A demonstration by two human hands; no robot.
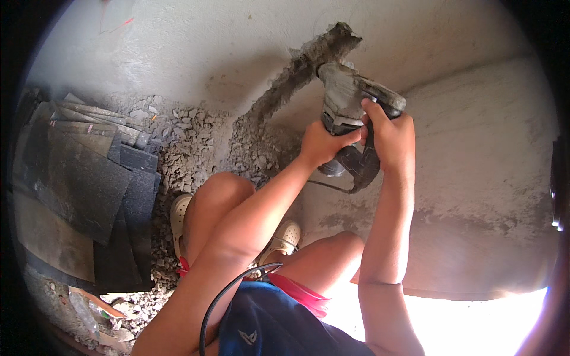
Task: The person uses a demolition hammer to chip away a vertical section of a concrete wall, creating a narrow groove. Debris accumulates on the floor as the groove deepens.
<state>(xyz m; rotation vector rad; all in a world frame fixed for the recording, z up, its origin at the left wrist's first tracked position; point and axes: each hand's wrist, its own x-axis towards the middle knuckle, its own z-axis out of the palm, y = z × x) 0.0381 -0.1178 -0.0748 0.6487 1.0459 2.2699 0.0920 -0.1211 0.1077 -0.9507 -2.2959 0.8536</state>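
Head view: our left grip (320, 144) and right grip (389, 133) both clench a dusty hammer drill (350, 104), its tip in a rough channel (303, 68) cut into the wall (475, 148); rubble (190, 142) lies below.

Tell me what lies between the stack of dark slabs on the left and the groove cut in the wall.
In the head view, loose grey rubble covers the stretch between the dark slabs and the groove, heaped at the foot of the wall.
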